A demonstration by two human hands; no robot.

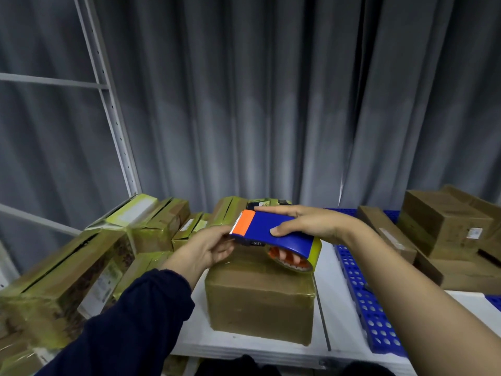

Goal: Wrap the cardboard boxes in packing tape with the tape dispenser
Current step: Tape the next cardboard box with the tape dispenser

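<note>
Right grip (303, 226) holds tape dispenser (276, 230) | axis sideways, blade end (240, 226) leftward | left grip (208, 248) pinches it

Grey curtain (271, 104) fills twelve o'clock; white rack (112, 118) stands at ten; blue perforated mat (366, 302) lies at four on the white table (344, 321).

Small white letters that seemed to read "WITH" stood on the black part under the tape dispenser (282, 232), near its orange end. The white labels (475, 233) on the cardboard boxes (439, 221) left and right were too blurred to read.
</note>
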